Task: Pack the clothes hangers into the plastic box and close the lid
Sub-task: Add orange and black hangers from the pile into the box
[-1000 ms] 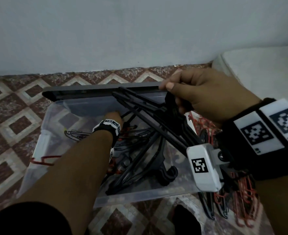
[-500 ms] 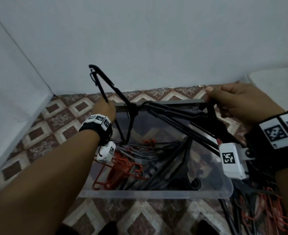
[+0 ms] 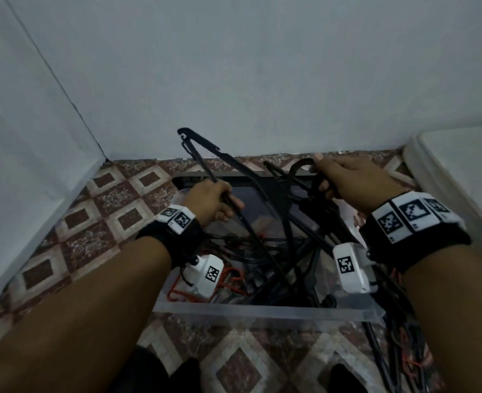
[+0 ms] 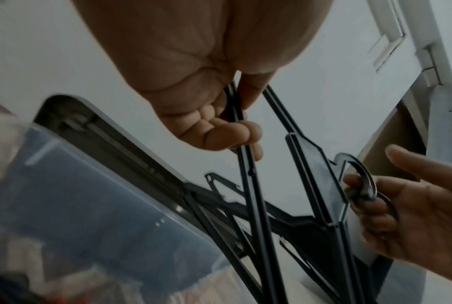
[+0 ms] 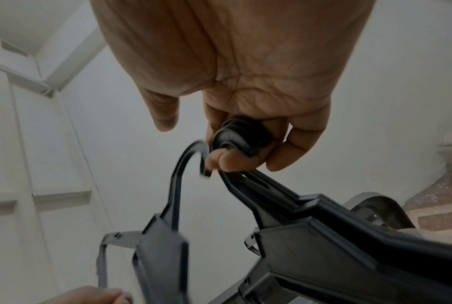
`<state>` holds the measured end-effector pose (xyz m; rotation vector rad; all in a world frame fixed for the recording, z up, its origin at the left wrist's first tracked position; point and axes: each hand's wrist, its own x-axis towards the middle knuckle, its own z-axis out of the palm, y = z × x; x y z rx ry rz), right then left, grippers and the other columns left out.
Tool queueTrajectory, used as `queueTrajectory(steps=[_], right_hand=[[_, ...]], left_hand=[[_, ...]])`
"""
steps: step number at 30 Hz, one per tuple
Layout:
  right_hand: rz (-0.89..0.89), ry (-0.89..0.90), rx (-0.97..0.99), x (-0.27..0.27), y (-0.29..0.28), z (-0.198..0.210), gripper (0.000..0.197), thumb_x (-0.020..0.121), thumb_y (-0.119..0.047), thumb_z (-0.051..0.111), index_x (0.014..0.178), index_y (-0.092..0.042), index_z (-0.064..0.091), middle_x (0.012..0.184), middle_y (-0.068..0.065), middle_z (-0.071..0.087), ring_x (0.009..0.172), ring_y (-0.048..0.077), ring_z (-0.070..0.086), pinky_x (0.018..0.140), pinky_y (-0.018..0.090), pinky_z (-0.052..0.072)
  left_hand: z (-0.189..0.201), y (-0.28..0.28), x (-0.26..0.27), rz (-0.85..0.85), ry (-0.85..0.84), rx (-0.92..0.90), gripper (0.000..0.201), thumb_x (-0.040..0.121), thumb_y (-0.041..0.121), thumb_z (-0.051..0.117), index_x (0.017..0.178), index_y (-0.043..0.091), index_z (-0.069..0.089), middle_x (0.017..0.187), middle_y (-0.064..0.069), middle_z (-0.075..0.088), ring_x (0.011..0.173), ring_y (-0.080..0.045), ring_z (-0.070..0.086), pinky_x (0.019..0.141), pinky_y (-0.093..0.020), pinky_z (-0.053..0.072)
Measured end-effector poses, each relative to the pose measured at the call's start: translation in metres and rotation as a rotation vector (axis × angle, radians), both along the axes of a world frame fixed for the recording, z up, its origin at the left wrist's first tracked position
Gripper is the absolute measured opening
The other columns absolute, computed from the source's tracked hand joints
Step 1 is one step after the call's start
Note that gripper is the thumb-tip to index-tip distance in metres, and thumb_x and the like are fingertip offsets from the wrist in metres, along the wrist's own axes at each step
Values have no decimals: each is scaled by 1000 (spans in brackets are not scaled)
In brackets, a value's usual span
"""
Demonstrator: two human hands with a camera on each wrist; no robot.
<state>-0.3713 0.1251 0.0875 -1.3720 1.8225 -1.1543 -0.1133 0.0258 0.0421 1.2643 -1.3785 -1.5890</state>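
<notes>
A clear plastic box (image 3: 265, 310) stands on the tiled floor, holding a tangle of black and red hangers (image 3: 235, 282). Its grey lid (image 3: 234, 175) stands open against the wall behind. My left hand (image 3: 214, 204) grips the bar of one black hanger (image 3: 202, 148), which sticks up above the box. In the left wrist view the fingers (image 4: 219, 133) curl round that bar (image 4: 248, 162). My right hand (image 3: 344, 180) holds a bunch of black hanger hooks (image 3: 305, 168) over the box's far right; its fingers (image 5: 235, 158) wrap those hooks (image 5: 241, 140).
More black and red hangers (image 3: 404, 344) lie on the floor right of the box. A white wall corner is on the left, and a white mattress-like edge (image 3: 461, 171) is on the right. My feet (image 3: 183, 375) are just before the box.
My left hand came out of the box with a black hanger and raised it. My right hand drew its bunch of hooks closer to that hanger. The view tilted up.
</notes>
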Motion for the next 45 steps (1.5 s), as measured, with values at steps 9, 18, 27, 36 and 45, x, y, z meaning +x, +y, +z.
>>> queueTrajectory(steps=[9, 18, 27, 36, 45], right_hand=[[-14, 44, -73, 2, 0, 2, 31, 76, -50, 73, 91, -23, 73, 77, -3, 74, 65, 16, 69, 74, 42, 60], [101, -107, 34, 18, -6, 1, 14, 86, -11, 69, 86, -24, 66, 76, 9, 71, 66, 25, 65, 82, 57, 54], [261, -72, 87, 59, -9, -5, 12, 95, -15, 57, 95, -25, 64, 74, -2, 62, 59, 8, 59, 72, 39, 51], [237, -473, -44, 66, -9, 2, 19, 99, -1, 46, 95, -16, 58, 74, 4, 52, 59, 13, 48, 66, 29, 44], [242, -565, -21, 43, -6, 4, 28, 93, 12, 40, 84, -14, 48, 68, 9, 56, 75, 25, 63, 64, 29, 49]], left_hand=[[-22, 5, -17, -41, 104, 236, 21, 98, 15, 40, 80, 8, 45, 71, -21, 68, 41, -20, 46, 41, -24, 39], [-39, 4, -27, -58, -43, 349, 31, 103, 30, 44, 110, 1, 51, 90, -26, 67, 54, -23, 65, 49, -28, 55], [-70, 27, -39, -405, -342, 503, 52, 93, 52, 50, 135, 21, 49, 124, -11, 65, 104, -24, 66, 92, -38, 48], [-74, 24, -41, -275, -27, 507, 37, 97, 39, 56, 123, 13, 58, 111, -10, 72, 97, -30, 69, 86, -42, 56], [-59, -7, -38, 116, 99, 141, 31, 100, 15, 51, 117, -9, 58, 105, -30, 65, 96, -44, 64, 90, -62, 50]])
